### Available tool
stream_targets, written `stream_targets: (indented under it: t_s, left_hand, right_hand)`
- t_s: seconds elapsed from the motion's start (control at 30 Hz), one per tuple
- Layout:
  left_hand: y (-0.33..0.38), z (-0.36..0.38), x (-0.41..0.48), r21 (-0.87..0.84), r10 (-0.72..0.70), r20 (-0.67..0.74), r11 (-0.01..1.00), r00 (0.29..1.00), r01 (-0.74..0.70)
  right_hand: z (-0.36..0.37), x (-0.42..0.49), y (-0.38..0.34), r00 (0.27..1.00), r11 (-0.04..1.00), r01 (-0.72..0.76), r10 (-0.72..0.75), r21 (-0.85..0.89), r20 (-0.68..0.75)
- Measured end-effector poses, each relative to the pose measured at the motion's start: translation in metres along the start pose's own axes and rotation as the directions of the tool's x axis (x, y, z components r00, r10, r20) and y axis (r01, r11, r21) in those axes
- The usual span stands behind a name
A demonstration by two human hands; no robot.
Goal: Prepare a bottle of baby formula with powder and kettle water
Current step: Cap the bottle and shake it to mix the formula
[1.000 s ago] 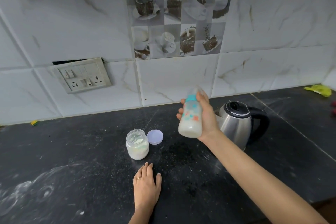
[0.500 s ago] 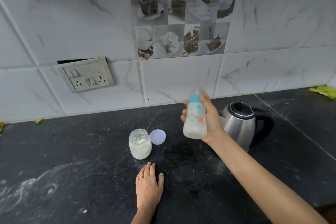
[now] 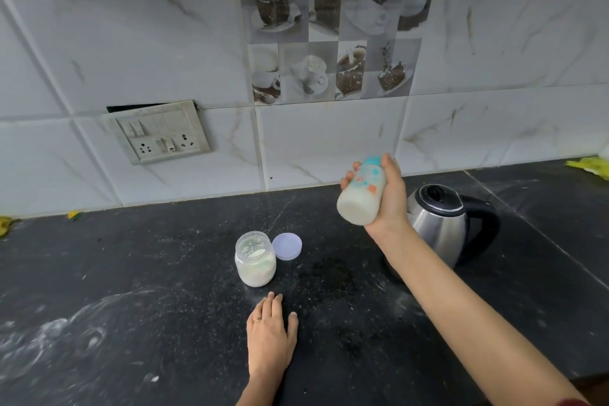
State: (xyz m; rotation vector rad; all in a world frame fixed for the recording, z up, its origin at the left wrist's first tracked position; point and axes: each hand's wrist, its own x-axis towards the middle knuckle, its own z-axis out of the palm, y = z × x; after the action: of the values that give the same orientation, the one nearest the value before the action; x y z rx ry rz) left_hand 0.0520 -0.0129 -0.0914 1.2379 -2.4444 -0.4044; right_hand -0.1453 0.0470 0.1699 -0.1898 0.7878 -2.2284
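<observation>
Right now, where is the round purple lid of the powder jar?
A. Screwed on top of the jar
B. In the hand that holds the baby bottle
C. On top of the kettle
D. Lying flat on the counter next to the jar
D: the purple lid lies flat on the black counter right beside the open powder jar.

The right hand (image 3: 390, 204) hides the top of the bottle (image 3: 361, 199).
</observation>
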Motion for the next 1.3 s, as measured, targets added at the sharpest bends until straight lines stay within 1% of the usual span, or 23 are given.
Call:
stream_targets:
  t_s: [0.07, 0.13, 0.17, 0.27, 0.3, 0.43, 0.47, 0.57, 0.6, 0.7, 0.73, 0.77, 0.87, 0.9, 0.93, 0.97, 1.03, 1.07, 1.17, 1.2, 1.23, 1.27, 1.3]
  left_hand:
    - [0.000, -0.001, 0.000, -0.015, -0.005, 0.001, 1.000, 1.000, 0.005]
    - [0.000, -0.001, 0.001, -0.018, -0.007, 0.004, 1.000, 1.000, 0.007]
    - [0.000, -0.002, 0.001, -0.017, -0.007, 0.003, 1.000, 1.000, 0.007]
    - [0.003, -0.003, 0.000, -0.017, -0.009, 0.005, 1.000, 1.000, 0.009]
    - [0.002, -0.003, 0.000, -0.015, -0.010, 0.005, 1.000, 1.000, 0.010]
    - [0.000, -0.001, 0.001, 0.006, 0.006, 0.008, 1.000, 1.000, -0.006]
    - [-0.001, 0.000, 0.001, 0.013, 0.008, 0.008, 1.000, 1.000, -0.008]
    - [0.001, 0.000, 0.001, 0.025, 0.005, 0.007, 1.000, 1.000, -0.005]
    - [0.000, 0.000, 0.001, 0.029, 0.006, 0.001, 1.000, 1.000, -0.006]
    - [-0.001, 0.002, 0.001, 0.037, 0.011, -0.010, 0.999, 1.000, -0.010]
    - [-0.002, 0.002, 0.001, 0.041, 0.012, -0.014, 0.999, 1.000, -0.012]
    - [-0.002, 0.002, 0.002, 0.046, 0.011, -0.013, 0.999, 1.000, -0.011]
    - [-0.001, 0.002, 0.001, 0.046, 0.010, -0.007, 0.999, 1.000, -0.009]
    - [-0.001, 0.002, 0.001, 0.042, 0.009, -0.008, 0.999, 1.000, -0.009]
    - [-0.001, 0.001, 0.000, 0.042, 0.007, -0.005, 0.999, 1.000, -0.007]
    - [0.000, 0.001, 0.000, 0.041, 0.004, -0.003, 0.999, 1.000, -0.004]
    - [0.000, 0.000, 0.001, 0.040, 0.007, -0.006, 0.999, 1.000, -0.007]
    - [0.000, -0.001, 0.001, 0.039, 0.007, -0.004, 0.999, 1.000, -0.007]
    - [0.002, -0.001, 0.001, 0.031, 0.006, 0.010, 1.000, 1.000, -0.006]
    - [0.001, 0.000, 0.000, 0.032, 0.010, 0.004, 0.999, 1.000, -0.010]
    - [0.000, -0.001, 0.000, 0.031, 0.014, -0.005, 0.999, 1.000, -0.014]
    - [0.000, -0.001, 0.000, 0.032, 0.017, -0.010, 0.999, 1.000, -0.016]
    - [0.000, -0.002, 0.001, 0.034, 0.016, -0.012, 0.999, 1.000, -0.015]
  right_hand:
    - [-0.007, -0.004, 0.008, 0.997, 0.997, 0.006, 0.000, -0.079, 0.073]
    - [-0.012, -0.011, 0.012, 0.996, 0.992, 0.012, -0.001, -0.122, 0.094]
    - [-0.012, -0.009, 0.010, 0.998, 0.993, 0.008, 0.000, -0.115, 0.069]
    - [-0.006, 0.001, -0.001, 0.997, 1.000, 0.017, -0.016, 0.006, -0.075]
    - [-0.006, 0.001, -0.001, 0.996, 1.000, 0.015, -0.016, -0.010, -0.088]
    - [-0.015, -0.013, 0.013, 1.000, 0.995, -0.025, 0.025, -0.095, -0.003]
    - [-0.014, -0.011, 0.011, 1.000, 0.995, -0.025, 0.024, -0.092, -0.007]
    - [-0.005, -0.001, -0.003, 0.996, 0.999, 0.030, -0.029, 0.015, -0.081]
    - [-0.005, 0.000, -0.004, 0.997, 0.999, 0.025, -0.024, 0.020, -0.079]
    - [-0.016, -0.011, 0.008, 1.000, 0.998, -0.012, 0.012, -0.067, 0.008]
    - [-0.017, -0.013, 0.009, 1.000, 0.997, -0.010, 0.011, -0.081, 0.017]
    - [-0.016, -0.011, 0.007, 1.000, 0.997, -0.007, 0.008, -0.078, 0.009]
    - [-0.006, 0.000, -0.010, 0.995, 0.998, 0.052, -0.048, 0.045, -0.086]
    - [-0.006, -0.001, -0.010, 0.995, 0.998, 0.051, -0.047, 0.038, -0.086]
    - [-0.009, -0.003, -0.006, 0.998, 0.999, 0.035, -0.034, 0.015, -0.051]
    - [-0.014, -0.007, -0.001, 1.000, 0.999, 0.010, -0.011, -0.031, -0.012]
    - [-0.016, -0.014, 0.003, 1.000, 0.996, 0.010, -0.009, -0.090, 0.006]
    - [-0.014, -0.013, 0.000, 1.000, 0.996, 0.023, -0.023, -0.088, -0.006]
    - [-0.006, -0.001, -0.015, 0.990, 0.994, 0.099, -0.093, 0.045, -0.105]
    - [-0.007, -0.001, -0.015, 0.993, 0.996, 0.084, -0.080, 0.034, -0.092]
    - [-0.012, -0.002, -0.011, 0.998, 0.998, 0.052, -0.053, -0.018, -0.042]
    - [-0.015, -0.008, -0.006, 0.999, 0.994, 0.004, 0.000, -0.108, 0.034]
    - [-0.019, -0.015, 0.000, 0.994, 0.984, -0.011, 0.031, -0.179, 0.105]
